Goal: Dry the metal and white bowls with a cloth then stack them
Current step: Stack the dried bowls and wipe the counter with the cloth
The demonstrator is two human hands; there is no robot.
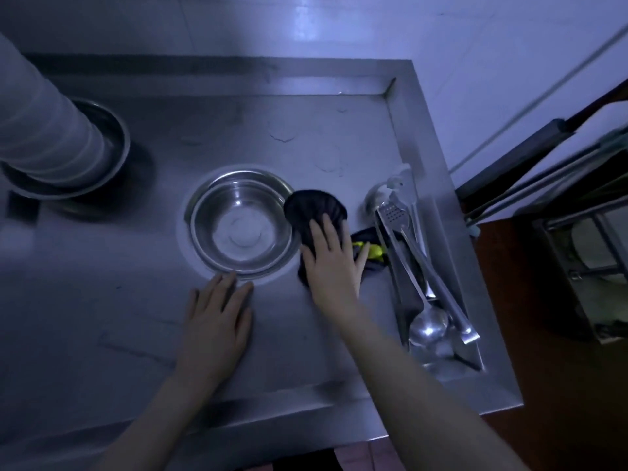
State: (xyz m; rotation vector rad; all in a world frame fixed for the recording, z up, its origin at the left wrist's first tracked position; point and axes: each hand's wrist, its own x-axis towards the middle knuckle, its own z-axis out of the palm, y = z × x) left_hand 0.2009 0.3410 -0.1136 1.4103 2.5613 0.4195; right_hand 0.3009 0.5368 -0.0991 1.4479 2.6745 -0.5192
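Right hand (331, 263) presses flat on dark cloth (314, 207); left hand (217, 317) rests flat beside metal bowl (241, 222).

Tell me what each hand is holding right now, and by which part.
Neither hand grips anything. The right hand rests flat on the middle of the dark cloth; the left hand lies open on the counter beside the metal bowl.

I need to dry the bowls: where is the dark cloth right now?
In the head view, the dark cloth lies on the steel counter, right of the round metal bowl, under the right hand.
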